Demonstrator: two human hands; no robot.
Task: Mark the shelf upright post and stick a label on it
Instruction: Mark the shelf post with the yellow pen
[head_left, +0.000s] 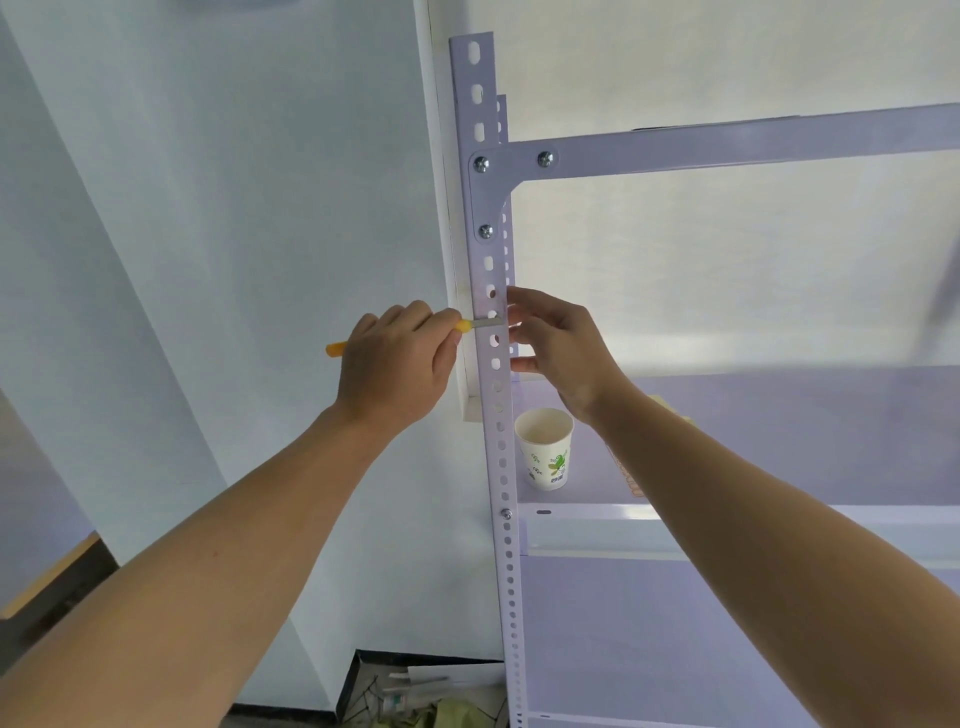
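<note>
The upright post (461, 119) stands at the left front corner of the shelf, full of punched holes and bolted above to the top beam (727, 137). The left grip (395, 364) is closed around a yellow-handled marking tool (483, 323). It holds the tool level, so that the grey tip lies across the front face of the post between two holes; I judge this is for making a straight mark at one chosen height. The right grip (561, 348) is at the right edge of the post at the same height, with fingers curled and the thumb lower. Probably it steadies the post or the tip, but I cannot tell if it really pinches something. I see no label on the post, so the sticking step seems not yet done. A paper cup (545, 457) stands on the lilac shelf board (727, 441) just beside the post, below the hands. Behind the post there is a white strip (460, 260) against a pale wall (208, 208), and on the floor below an open box (415, 691) with scraps.
</note>
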